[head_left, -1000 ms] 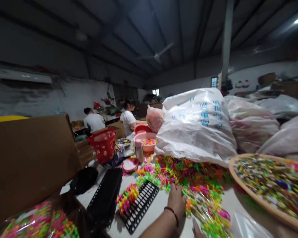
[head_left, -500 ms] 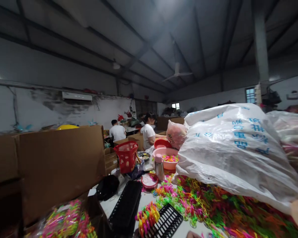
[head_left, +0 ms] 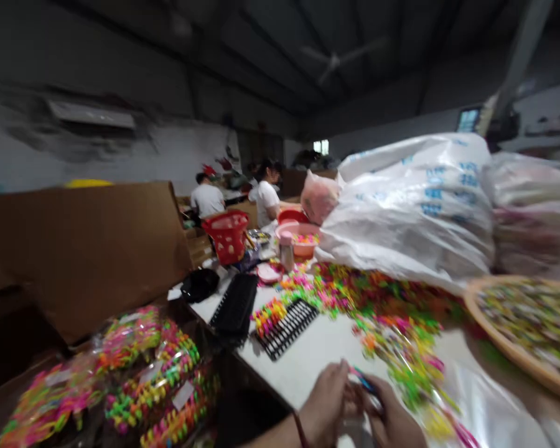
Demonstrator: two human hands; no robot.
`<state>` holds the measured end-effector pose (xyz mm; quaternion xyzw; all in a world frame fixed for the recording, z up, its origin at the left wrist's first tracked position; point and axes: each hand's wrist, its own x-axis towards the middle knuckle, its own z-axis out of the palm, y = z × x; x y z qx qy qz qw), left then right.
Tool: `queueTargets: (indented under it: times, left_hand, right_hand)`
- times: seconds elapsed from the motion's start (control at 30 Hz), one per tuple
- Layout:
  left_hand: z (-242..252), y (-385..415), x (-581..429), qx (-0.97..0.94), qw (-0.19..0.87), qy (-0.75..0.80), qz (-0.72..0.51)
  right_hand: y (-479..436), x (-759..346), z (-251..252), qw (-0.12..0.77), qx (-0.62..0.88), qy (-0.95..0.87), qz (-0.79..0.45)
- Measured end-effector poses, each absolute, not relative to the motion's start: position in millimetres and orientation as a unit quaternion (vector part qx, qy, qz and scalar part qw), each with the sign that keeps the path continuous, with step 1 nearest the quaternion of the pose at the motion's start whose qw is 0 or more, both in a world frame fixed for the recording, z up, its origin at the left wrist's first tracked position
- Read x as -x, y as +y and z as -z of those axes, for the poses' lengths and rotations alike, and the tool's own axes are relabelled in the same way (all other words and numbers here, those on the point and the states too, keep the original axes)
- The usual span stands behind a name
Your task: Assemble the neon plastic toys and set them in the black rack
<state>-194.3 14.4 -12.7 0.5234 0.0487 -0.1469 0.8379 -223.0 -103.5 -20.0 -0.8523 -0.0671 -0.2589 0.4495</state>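
Note:
At the front edge of the white table, my left hand [head_left: 326,398] and my right hand [head_left: 394,415] are close together with fingers curled in. Between them shows a small blue, pink and dark item [head_left: 368,386], too blurred to name, which lies in my right fingers. My left fingers are pinched, and what they hold is hidden. Ahead of my left hand lies a black slotted rack [head_left: 289,330], its left end lined with colourful plastic pieces [head_left: 268,316]. More loose plastic pieces [head_left: 408,354] spread beyond and right of my hands.
Bags of colourful pieces [head_left: 163,373] sit at lower left beside a cardboard box [head_left: 84,249]. Black trays [head_left: 236,305], a red basket [head_left: 228,236] and a thermos [head_left: 286,252] stand farther back. A large white sack [head_left: 401,211] and a round tray [head_left: 476,305] occupy the right. Two people sit behind.
The view has tilted down and shifted, so the scene sits higher in the picture. Both my hands have come into fuller view, close together, and the round tray at right shows more.

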Motion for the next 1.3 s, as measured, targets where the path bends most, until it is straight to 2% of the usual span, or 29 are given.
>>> queueTargets:
  times: [0.1, 0.17, 0.23, 0.37, 0.5, 0.7, 0.9, 1.13, 1.3]
  left_hand:
    - [-9, 20, 210, -0.45, 0.885, 0.077, 0.094]
    - [-16, 26, 205, -0.447, 0.879, 0.099, 0.131]
    - [-15, 31, 201, -0.462, 0.869, 0.081, 0.156]
    - [-2, 36, 203, -0.504, 0.849, 0.091, 0.131]
    - [8, 37, 201, -0.531, 0.838, 0.107, 0.067]
    - [6, 36, 200, -0.551, 0.826, 0.083, 0.084]
    - [1, 31, 208, -0.578, 0.808, 0.061, 0.096]
    - [11, 29, 207, -0.609, 0.786, 0.04, 0.096]
    - [11, 34, 204, -0.708, 0.704, -0.004, 0.053]
  right_hand:
    - [-95, 242, 19, 0.384, 0.878, -0.171, 0.23]
    - [-88, 244, 19, 0.345, 0.9, -0.177, 0.201]
    - [-83, 245, 18, 0.341, 0.907, -0.183, 0.166]
    - [-77, 256, 10, 0.451, 0.868, -0.186, 0.093]
    - [-78, 259, -2, 0.569, 0.817, -0.08, 0.044]
    - [-88, 246, 4, 0.574, 0.817, -0.035, 0.043]
    - [-89, 244, 12, 0.64, 0.768, -0.021, 0.03]
    - [-92, 247, 14, 0.626, 0.776, 0.0, 0.075]
    - [-93, 249, 16, 0.638, 0.767, -0.001, 0.074]
